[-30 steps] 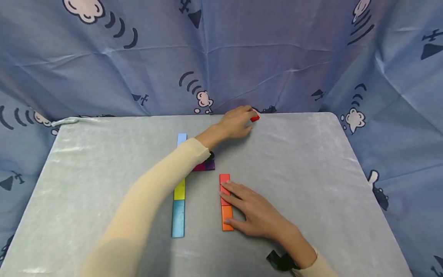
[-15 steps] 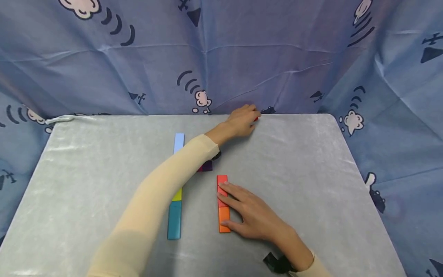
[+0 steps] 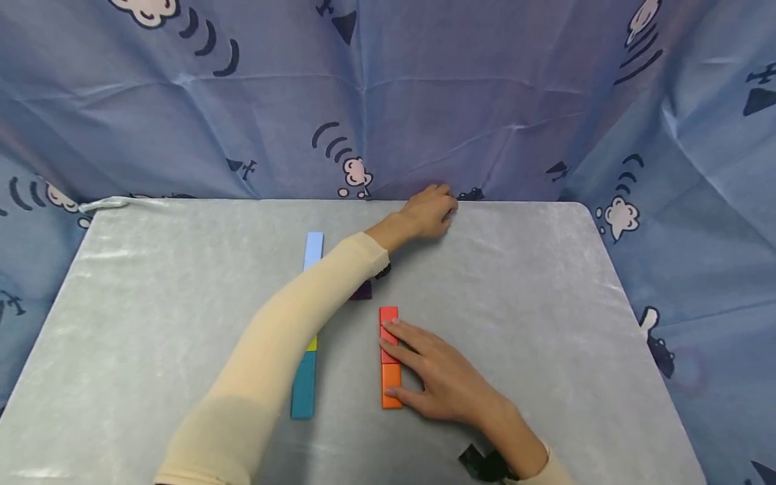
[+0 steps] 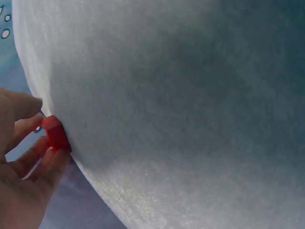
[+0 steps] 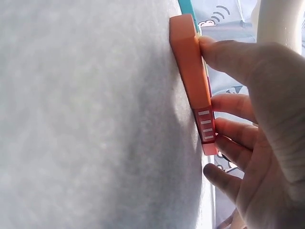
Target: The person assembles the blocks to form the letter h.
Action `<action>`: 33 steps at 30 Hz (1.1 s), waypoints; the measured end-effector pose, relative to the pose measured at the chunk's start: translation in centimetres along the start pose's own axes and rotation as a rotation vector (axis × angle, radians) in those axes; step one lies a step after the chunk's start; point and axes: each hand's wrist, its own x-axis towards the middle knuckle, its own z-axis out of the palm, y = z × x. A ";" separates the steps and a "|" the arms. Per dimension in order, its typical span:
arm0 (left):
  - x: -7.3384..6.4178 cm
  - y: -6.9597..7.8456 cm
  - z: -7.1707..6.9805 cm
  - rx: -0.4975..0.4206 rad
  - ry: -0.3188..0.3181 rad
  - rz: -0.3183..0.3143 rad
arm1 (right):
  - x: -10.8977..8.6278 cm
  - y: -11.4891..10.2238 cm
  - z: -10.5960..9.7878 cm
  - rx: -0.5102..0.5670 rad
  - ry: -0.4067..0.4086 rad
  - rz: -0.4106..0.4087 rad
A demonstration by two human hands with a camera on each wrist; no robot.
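At the far edge of the table, my left hand (image 3: 429, 211) has its fingers curled round a small red block (image 4: 57, 133). That block shows in the left wrist view; the hand hides it in the head view. Nearer the front, my right hand (image 3: 448, 377) lies with fingers extended on a straight row of blocks. Its fingertips rest on the red blocks (image 3: 389, 315), and its thumb touches the orange block (image 3: 391, 378) at the near end. In the right wrist view, white stripes mark the side of a red block (image 5: 206, 125).
Left of the row stands a longer line of blocks, with a light blue block (image 3: 312, 249), a yellow block (image 3: 312, 344) and a teal block (image 3: 304, 385). My left sleeve (image 3: 285, 330) crosses over it. A dark purple block (image 3: 362, 291) shows beside the sleeve. A patterned curtain (image 3: 424, 101) hangs behind the table.
My left hand has shifted slightly right over the red block, covering it in the head view. The right hand stays on its row.
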 end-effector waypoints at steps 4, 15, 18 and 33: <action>0.0 0.1 -0.3 0.002 0.012 0.010 | 0.0 -0.1 0.0 0.002 -0.012 0.009; -0.8 -0.6 -1.1 -0.023 -0.040 -0.018 | 0.5 -0.3 -0.3 0.022 -0.050 0.038; -1.2 -0.8 -1.5 -0.005 -0.065 -0.026 | 0.6 -0.4 -0.3 0.018 -0.058 0.040; -3.1 -0.6 -2.1 0.069 -0.139 0.042 | 0.3 0.0 -0.1 0.012 -0.031 0.018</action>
